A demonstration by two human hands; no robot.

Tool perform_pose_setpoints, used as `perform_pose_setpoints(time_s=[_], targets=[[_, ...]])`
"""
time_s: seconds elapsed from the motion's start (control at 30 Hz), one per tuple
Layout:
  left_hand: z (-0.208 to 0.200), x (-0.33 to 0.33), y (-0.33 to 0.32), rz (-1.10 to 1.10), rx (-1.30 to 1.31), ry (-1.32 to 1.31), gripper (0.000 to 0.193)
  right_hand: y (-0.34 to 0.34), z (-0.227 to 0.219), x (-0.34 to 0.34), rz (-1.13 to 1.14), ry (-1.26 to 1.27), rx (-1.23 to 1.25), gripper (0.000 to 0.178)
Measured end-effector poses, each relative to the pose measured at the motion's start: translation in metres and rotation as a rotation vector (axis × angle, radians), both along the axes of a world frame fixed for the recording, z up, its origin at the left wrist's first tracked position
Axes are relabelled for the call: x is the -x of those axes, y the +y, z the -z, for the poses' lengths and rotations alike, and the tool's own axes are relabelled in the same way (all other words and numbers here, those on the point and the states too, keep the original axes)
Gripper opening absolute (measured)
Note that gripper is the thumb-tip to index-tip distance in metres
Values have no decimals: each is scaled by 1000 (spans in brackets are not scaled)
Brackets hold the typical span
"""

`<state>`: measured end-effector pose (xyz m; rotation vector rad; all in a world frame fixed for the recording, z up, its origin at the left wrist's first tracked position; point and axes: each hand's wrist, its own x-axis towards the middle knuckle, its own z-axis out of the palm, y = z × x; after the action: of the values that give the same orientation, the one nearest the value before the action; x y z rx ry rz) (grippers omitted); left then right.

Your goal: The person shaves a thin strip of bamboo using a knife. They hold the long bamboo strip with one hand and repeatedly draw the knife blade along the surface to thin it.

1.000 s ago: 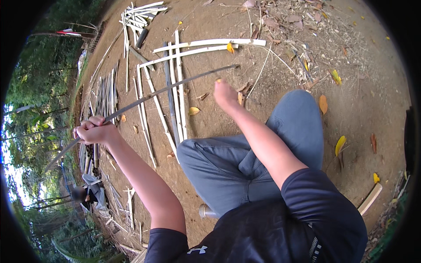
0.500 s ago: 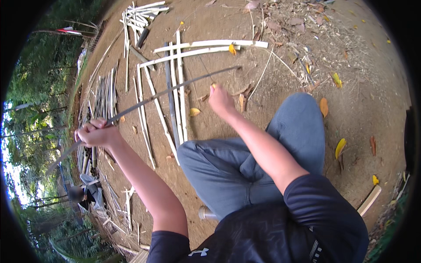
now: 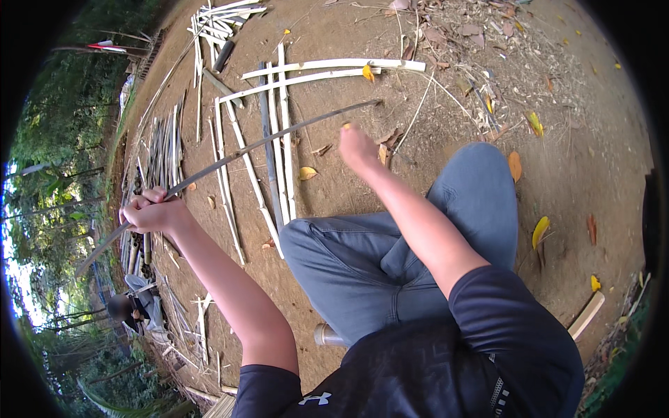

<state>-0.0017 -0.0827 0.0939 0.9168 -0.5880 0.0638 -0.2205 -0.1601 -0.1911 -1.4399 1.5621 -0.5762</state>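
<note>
My left hand (image 3: 150, 210) is closed around a long, thin, dark bamboo strip (image 3: 272, 136), gripping it near its lower-left end. The strip slants up to the right across the view, bowed slightly, and its far tip hangs beyond my right hand (image 3: 359, 150). That right hand is a closed fist, just below the strip's far end and apart from it. A small yellowish bit shows at the top of the fist; the rest of what it holds is hidden or blurred. Under the strip, several pale split-bamboo strips (image 3: 286, 143) lie on the ground beside a dark one (image 3: 270, 153).
Two pale strips (image 3: 334, 64) lie crosswise at the far side. More pale pieces (image 3: 216, 24) are piled farther off, and dark sticks (image 3: 164, 150) lie at left. A person (image 3: 143, 306) sits at far left. Dry leaves (image 3: 514, 166) and shavings lie to the right.
My right fist has shifted slightly right and up, away from the strip's middle. The left hand still holds the strip in nearly the same place.
</note>
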Motion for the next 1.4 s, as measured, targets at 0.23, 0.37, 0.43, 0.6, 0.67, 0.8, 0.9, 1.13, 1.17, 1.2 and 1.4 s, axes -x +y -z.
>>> perform_pose_setpoints(time_s=[0.23,0.37,0.43,0.6,0.67,0.8,0.9,1.13,1.17,1.2,1.4], targets=[[1,1,-1,30,4,-18,24,-14,19,2,114,52,-83,38],[-2,0,-4,58,36,-1,25,-18,27,5,21,60,-101,40],[-3,1,-4,31,20,-9,29,-21,29,8,95,80,-148,40],[-4,6,-1,53,13,-13,26,-27,39,3,16,5,-127,40],[-4,6,-2,42,-3,-5,26,-30,46,0,107,108,-67,39],[-2,0,-4,29,21,29,25,-36,57,-9,157,137,-3,38],[3,-7,-3,-64,2,51,20,-36,58,-14,145,183,30,39],[10,-7,8,-38,33,121,17,-28,47,0,54,236,-2,40],[10,-5,9,-32,17,94,17,-28,46,1,66,221,-48,39],[8,-4,8,-25,9,63,17,-29,47,3,147,255,-93,39],[-1,-3,-5,17,13,12,23,-37,60,7,70,110,-142,40]])
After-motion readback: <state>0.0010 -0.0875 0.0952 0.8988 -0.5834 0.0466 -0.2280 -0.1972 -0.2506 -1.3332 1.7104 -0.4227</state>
